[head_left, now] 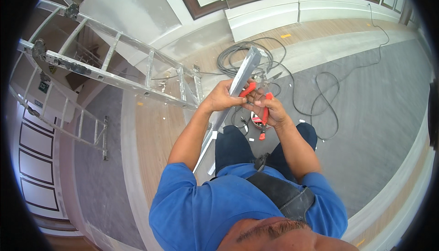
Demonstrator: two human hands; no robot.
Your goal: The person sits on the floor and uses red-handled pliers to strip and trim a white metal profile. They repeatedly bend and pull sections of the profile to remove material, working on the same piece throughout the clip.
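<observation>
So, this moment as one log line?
left hand: holds grey metal profile; right hand: holds red-handled tool; cable: coiled on floor

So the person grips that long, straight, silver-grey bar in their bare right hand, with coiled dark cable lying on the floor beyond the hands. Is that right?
Not quite: the head view shows the bare left hand gripping the long, straight, silver-grey bar. The coiled dark cable does lie on the floor beyond the hands.

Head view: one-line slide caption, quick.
Left hand grips a long grey profile; right hand holds a red-handled tool.
</observation>
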